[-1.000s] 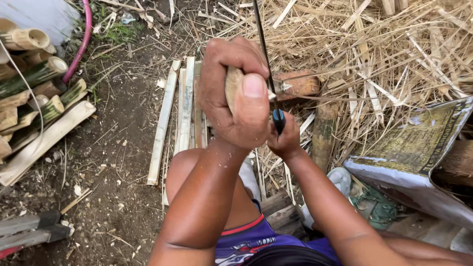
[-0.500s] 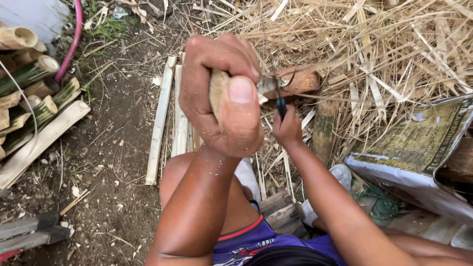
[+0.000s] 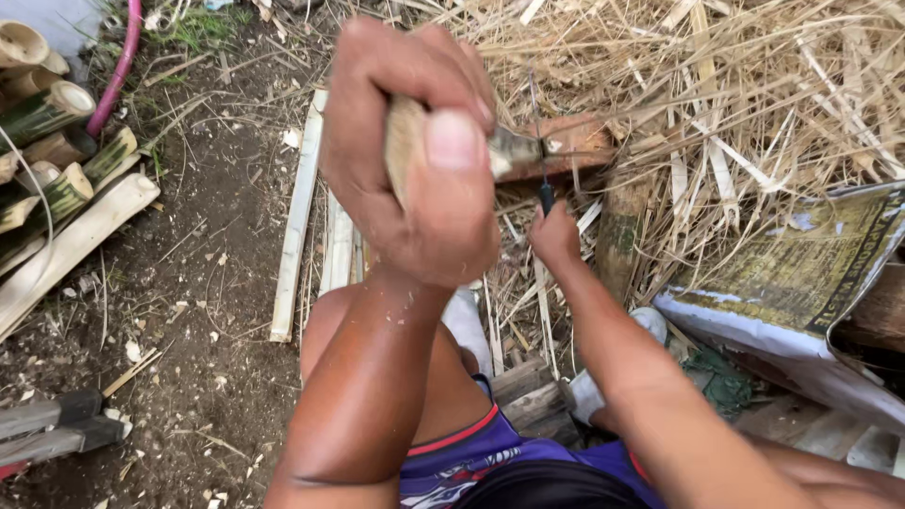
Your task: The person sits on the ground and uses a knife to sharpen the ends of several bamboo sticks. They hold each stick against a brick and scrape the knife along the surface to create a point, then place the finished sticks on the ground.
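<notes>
A: Where's the knife?

B: Raised over the ground, close under the camera. The left hand [image 3: 415, 155] is clamped around its pale wooden handle [image 3: 407, 141], thumb pressed along the top; the worn blade [image 3: 517, 151] sticks out to the right.

A: And the other hand?

B: The right hand [image 3: 554, 236] sits lower and further out, pinched shut on a thin dark strip [image 3: 539, 141] that stands upright in front of the blade. Whether blade and strip touch, I cannot tell.

A: How far along does the work look?

B: Partly done, I'd judge. A row of pale split slats [image 3: 297, 217] lies flat on the dirt just left of the person's knee, and a large heap of dry shavings [image 3: 754, 85] fills the ground toward the top right. The strip in hand is not yet laid down with the slats.

A: Anything else around?

B: Cut bamboo sections [image 3: 57, 179] are piled at the left edge, green outside and pale at the cut ends, with a pink hose [image 3: 118, 66] beside them. A printed sack [image 3: 801, 283] lies at the right.
</notes>
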